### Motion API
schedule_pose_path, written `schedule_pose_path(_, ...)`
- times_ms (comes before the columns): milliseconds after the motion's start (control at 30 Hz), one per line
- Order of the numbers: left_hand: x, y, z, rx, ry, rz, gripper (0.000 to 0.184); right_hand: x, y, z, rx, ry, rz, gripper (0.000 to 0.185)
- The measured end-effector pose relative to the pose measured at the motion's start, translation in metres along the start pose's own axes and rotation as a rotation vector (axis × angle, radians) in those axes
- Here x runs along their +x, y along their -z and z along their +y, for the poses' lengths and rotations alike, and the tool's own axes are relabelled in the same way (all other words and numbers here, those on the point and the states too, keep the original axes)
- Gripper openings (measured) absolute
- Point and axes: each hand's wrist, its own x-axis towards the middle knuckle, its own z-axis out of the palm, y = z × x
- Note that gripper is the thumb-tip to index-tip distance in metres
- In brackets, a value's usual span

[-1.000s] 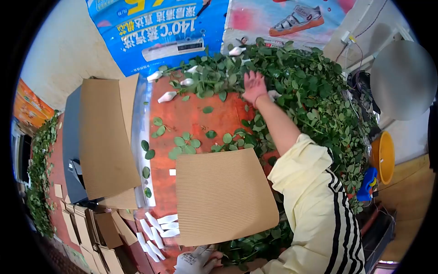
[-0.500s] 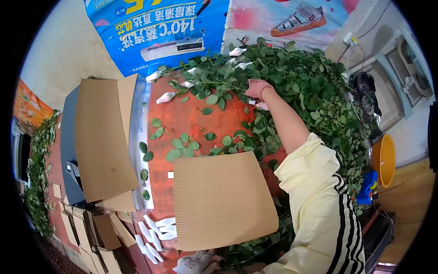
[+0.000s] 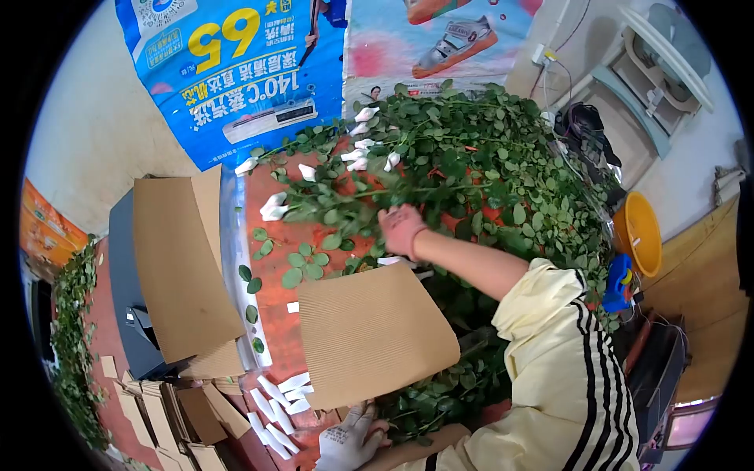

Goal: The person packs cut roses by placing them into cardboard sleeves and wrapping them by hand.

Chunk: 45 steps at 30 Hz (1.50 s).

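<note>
Cardboard [image 3: 373, 334], one sheet, lies between right hand [image 3: 402, 231] and left hand [image 3: 347, 441], fingers of both apparently half-curled, their hold unclear.

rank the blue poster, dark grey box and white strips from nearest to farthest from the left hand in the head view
1. White strips: close beside the left hand, toward the picture's left.
2. Dark grey box: farther up, near the picture's left side.
3. Blue poster: farthest, at the top.
</note>
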Motion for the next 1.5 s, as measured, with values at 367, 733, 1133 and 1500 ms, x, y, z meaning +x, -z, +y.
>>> schedule_pose_path(367, 0.002, 0.002, 0.009, -0.019, 0.065, -0.066, 0.063, -0.004, 0.105, 0.187, -0.146, -0.075, 0.041, 0.049)
schedule_pose_path(733, 0.003, 0.005, 0.015, 0.022, 0.032, -0.031, 0.063, -0.097, 0.005, 0.046, 0.028, 0.096, -0.326, 0.078)
schedule_pose_path(1133, 0.002, -0.011, 0.001, 0.094, -0.051, 0.028, 0.063, -0.293, 0.087, 0.232, 0.585, -0.477, 0.195, 0.039)
schedule_pose_path(1500, 0.005, -0.001, 0.015, 0.109, -0.001, -0.013, 0.063, -0.206, 0.051, 0.101, -0.163, -0.340, -0.548, 0.105)
